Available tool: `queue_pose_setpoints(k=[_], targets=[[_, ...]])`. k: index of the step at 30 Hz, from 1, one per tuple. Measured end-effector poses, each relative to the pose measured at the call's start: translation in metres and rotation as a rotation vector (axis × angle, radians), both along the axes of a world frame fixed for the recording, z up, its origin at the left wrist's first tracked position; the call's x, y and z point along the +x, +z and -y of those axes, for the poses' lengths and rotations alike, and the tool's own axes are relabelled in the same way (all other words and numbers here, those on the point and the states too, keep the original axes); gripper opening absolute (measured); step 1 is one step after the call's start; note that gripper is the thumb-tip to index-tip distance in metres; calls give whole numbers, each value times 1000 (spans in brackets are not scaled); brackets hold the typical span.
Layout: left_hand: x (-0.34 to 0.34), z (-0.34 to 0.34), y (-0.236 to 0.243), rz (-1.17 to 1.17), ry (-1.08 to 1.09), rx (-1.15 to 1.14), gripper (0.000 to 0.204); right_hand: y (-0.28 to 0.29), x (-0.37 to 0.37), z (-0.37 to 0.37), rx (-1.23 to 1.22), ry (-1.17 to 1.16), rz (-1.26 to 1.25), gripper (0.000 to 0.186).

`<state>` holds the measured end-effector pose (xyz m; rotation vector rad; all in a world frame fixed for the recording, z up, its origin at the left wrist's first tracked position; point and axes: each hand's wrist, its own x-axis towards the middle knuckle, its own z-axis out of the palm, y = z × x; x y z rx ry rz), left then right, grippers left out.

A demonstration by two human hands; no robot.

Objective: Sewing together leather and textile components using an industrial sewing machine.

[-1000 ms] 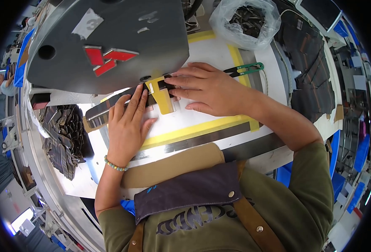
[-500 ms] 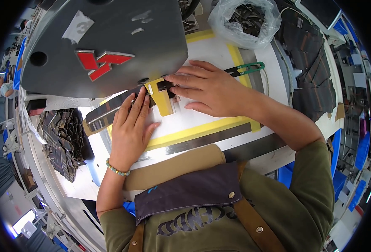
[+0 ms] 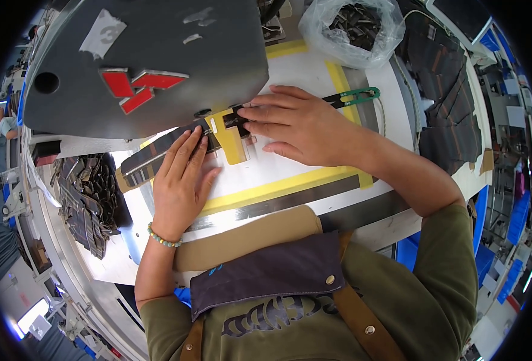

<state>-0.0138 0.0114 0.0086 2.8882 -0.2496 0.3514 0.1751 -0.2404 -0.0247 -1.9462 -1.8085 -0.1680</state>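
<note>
The dark strip [image 3: 175, 147] lies flat on the white bench [image 3: 290, 174], running from the bench's left edge up to the yellow guide block [image 3: 233, 135], which sits just under the front of the big grey machine head [image 3: 151, 60]. The left hand [image 3: 178, 183] lies palm-down on the strip just left of the yellow guide block, fingers straight and together, pressing rather than gripping. The right hand [image 3: 305, 123] comes in from the right of the block, its fingers [image 3: 260, 114] spread slightly and flat on the strip's end at the block; it clamps on nothing, only pins the piece down. Judging from this, the step in hand is lining the strip up against the guide under the machine head. The next move likely calls for steady, even pressure from both hands so the strip feeds straight along the block without skewing, fingertips kept clear of the head. Green-handled snips [image 3: 356, 96] lie right of the block, behind the right hand; a clear bag of dark pieces [image 3: 353, 27] sits further back, and a stack of dark pieces [image 3: 88, 192] lies well left of the block.
</note>
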Motion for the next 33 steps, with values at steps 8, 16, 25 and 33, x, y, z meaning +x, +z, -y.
queue_pose_setpoints(k=[8,16,25,33], targets=[[-1,-2,-1,-31,-6,-31,55,5,2,2,58,28,-62,41],[1,1,1,-27,34,-31,57,5,2,2,50,26,-57,44],[-1,-5,3,-50,4,54,62,9,3,1,5,33,-68,45],[-2,-5,4,-67,-3,55,62,9,2,2,11,34,-72,45]])
